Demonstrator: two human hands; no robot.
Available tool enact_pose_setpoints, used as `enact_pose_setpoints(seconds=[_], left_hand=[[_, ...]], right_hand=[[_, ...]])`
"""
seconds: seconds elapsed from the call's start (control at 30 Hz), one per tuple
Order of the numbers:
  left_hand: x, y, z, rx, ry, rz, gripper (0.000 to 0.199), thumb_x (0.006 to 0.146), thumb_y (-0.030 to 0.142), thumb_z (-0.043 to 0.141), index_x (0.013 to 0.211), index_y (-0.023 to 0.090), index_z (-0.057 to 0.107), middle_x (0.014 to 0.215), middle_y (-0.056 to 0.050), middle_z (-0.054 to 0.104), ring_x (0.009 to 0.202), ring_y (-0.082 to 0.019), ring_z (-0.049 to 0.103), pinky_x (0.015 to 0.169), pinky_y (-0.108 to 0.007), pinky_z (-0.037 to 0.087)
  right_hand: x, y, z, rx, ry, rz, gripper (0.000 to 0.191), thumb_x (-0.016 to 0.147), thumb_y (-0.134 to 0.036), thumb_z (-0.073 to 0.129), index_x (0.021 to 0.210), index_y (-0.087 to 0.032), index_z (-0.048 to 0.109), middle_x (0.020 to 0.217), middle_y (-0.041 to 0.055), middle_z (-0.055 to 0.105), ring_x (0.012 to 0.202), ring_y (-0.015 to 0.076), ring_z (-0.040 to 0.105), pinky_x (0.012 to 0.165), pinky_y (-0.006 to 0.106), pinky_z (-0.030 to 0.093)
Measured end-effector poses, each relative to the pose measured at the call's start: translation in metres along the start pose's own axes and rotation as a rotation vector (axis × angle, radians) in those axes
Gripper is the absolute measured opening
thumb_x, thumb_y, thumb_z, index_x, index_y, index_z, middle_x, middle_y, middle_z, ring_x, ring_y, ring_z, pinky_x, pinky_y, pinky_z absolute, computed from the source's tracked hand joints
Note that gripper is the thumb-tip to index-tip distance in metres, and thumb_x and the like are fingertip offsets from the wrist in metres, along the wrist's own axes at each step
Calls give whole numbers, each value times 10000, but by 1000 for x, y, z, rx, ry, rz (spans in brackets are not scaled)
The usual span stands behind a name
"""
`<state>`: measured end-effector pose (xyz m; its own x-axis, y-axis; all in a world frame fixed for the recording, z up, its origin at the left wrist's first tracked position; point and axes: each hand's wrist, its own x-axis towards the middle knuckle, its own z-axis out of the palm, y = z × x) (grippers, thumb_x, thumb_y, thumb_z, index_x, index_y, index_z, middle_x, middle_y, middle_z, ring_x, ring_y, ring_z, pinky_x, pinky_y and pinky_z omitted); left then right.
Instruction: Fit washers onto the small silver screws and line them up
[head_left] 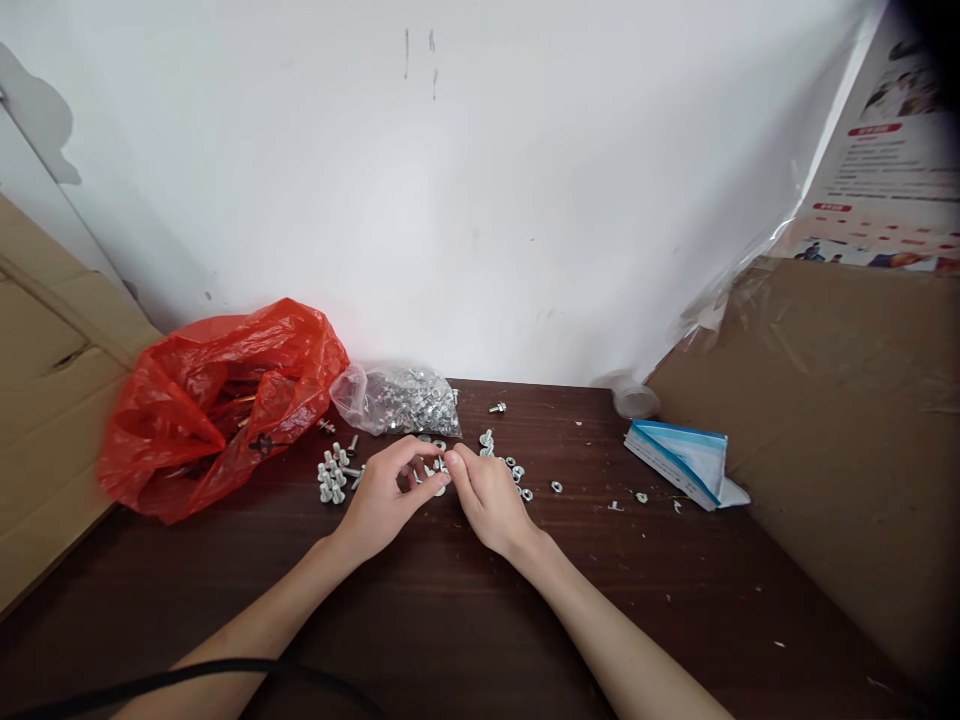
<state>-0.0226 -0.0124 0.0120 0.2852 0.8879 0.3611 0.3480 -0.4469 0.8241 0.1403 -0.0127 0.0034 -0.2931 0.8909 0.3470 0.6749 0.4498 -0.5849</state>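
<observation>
My left hand (386, 495) and my right hand (487, 495) meet at the fingertips just above the table. The thumb and forefinger of my left hand curve round a small gap, their tips close to my right hand. My right hand is closed, its thumb pressed on the bent forefinger. Whatever is pinched between them is too small and covered to make out. Shiny washers (440, 491) show behind the fingertips. Left of my hands, several bolts (331, 474) stand grouped on their heads. Loose nuts (518, 473) lie to the right, beside a few bolts (487, 440).
A clear bag of small metal parts (427, 400) lies at the wall, beside an open red plastic bag (225, 410). At right are a blue-and-white folded carton (679, 460) and a clear cup (636, 400). Cardboard (847, 400) borders the dark table (450, 640). A black cable (225, 666) crosses in front.
</observation>
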Motion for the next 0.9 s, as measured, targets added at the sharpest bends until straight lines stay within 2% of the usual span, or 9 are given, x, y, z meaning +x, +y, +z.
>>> enact_pose_setpoints(seconds=[0.1,0.2,0.27,0.43,0.9], left_hand=[[-1,1,-1,44,-5,-18,263,868,402,557,864,151,638,722,-14,604,641,-118,517,602,-226,420],[-1,2,-2,79,-9,-43,430,928,428,432,655,143,601,625,-19,598,590,-118,505,593,-237,397],[-1,1,-2,83,-12,-52,480,936,439,403,597,145,571,598,-23,597,588,-125,517,608,-243,404],[-1,2,-2,83,-37,-35,441,935,418,413,620,148,563,613,-18,603,620,-133,545,636,-238,414],[-2,4,0,60,-51,-75,314,907,394,476,783,144,620,655,-1,607,607,-120,532,590,-224,394]], right_hand=[[0,0,0,3,6,-7,422,1001,-422,189,710,-205,404,565,-28,426,481,119,391,518,243,220],[0,0,0,-1,20,-5,418,1000,-420,194,706,-207,402,557,-30,418,474,119,375,513,246,216],[0,0,-1,-4,23,1,421,999,-418,198,703,-206,408,555,-29,423,477,119,381,513,246,224],[1,0,-1,-12,22,9,424,998,-425,200,697,-207,405,556,-26,425,484,119,392,518,245,234],[1,-1,-2,46,5,27,382,990,-425,211,689,-216,318,567,-29,394,500,121,358,537,246,224]])
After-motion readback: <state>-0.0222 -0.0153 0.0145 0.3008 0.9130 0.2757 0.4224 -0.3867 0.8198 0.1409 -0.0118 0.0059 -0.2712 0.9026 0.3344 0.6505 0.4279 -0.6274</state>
